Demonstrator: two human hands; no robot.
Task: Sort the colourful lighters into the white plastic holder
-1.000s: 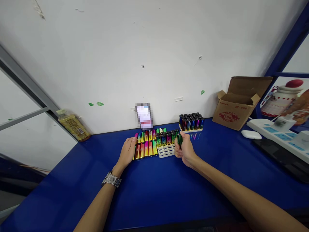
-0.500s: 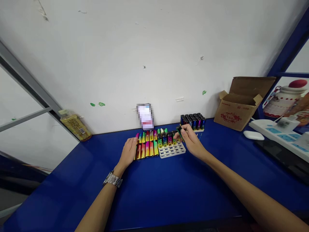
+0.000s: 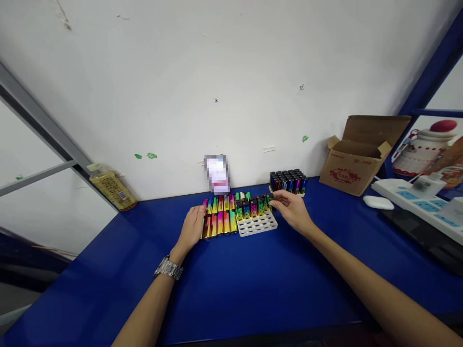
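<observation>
**Hand positions.** The left hand (image 3: 191, 227) lies palm down, its fingers extended and unclenched, with the fingertips on the left end of two rows of rainbow-finish disposable lighters (image 3: 219, 222) lying flat on the blue table (image 3: 253, 289). It shows no grasp. A metal-link wristwatch (image 3: 168, 268) sits on the left wrist.

The right hand (image 3: 292, 211) reaches to the right end of a row of upright lighters (image 3: 251, 208) standing in a white perforated plastic tray (image 3: 256, 224). Its fingers (image 3: 274, 200) are closed around or against the end lighter. I cannot tell whether they are gripping it or have let go.

**Location of items.** The tray sits just right of the flat rows. Its near holes are unoccupied. Farther right, against the wall, stands a dense block of upright lighters (image 3: 287, 183) on a pale base.

**Handling assessment.** Each lighter is likely light and stiff, but the glossy bodies may prove slippery. A pinch on the flat sides of the body appears the safest hold, and the closely packed upright ones may tip if knocked.

**Surroundings.** An open cardboard box (image 3: 354, 166) stands at far right, near a white mouse (image 3: 378, 203) and a power strip (image 3: 408, 197). A plastic drink bottle (image 3: 112, 191) lies at far left against the wall. A pixelated object (image 3: 217, 174) leans on the wall behind the rows.
</observation>
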